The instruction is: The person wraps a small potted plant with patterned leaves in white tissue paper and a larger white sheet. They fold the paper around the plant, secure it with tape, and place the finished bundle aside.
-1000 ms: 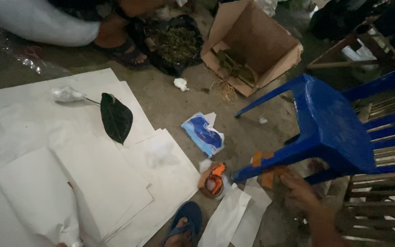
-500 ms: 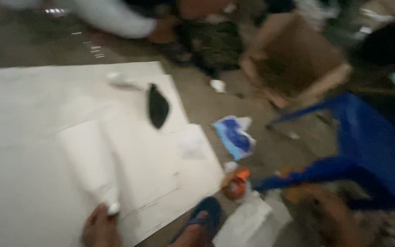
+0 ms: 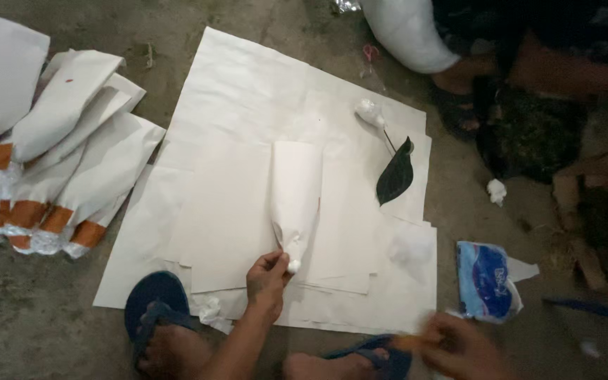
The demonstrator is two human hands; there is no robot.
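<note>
My left hand (image 3: 269, 278) pinches the narrow lower end of a rolled white paper wrap (image 3: 295, 190), where a small white wad sticks out. The wrap lies on a stack of large white paper sheets (image 3: 248, 105) spread on the concrete floor. My right hand (image 3: 459, 345) is blurred at the bottom right, off the paper's edge; a hint of orange shows at its fingers, and I cannot tell what it holds. A dark green leaf (image 3: 395, 176), its stem ending in a white wad (image 3: 369, 112), lies on the sheets to the right of the wrap.
A pile of finished paper wraps with orange bands (image 3: 58, 176) lies at the left. A blue-and-white tissue pack (image 3: 487, 278) sits on the floor at the right. Another person's white sleeve (image 3: 406, 32) and sandalled foot are at the top right. My blue sandals (image 3: 156, 302) touch the paper's near edge.
The view has swung left, away from the blue stool and cardboard box. The pile of wraps has come into sight. My left hand now holds the wrap's end at the centre.
</note>
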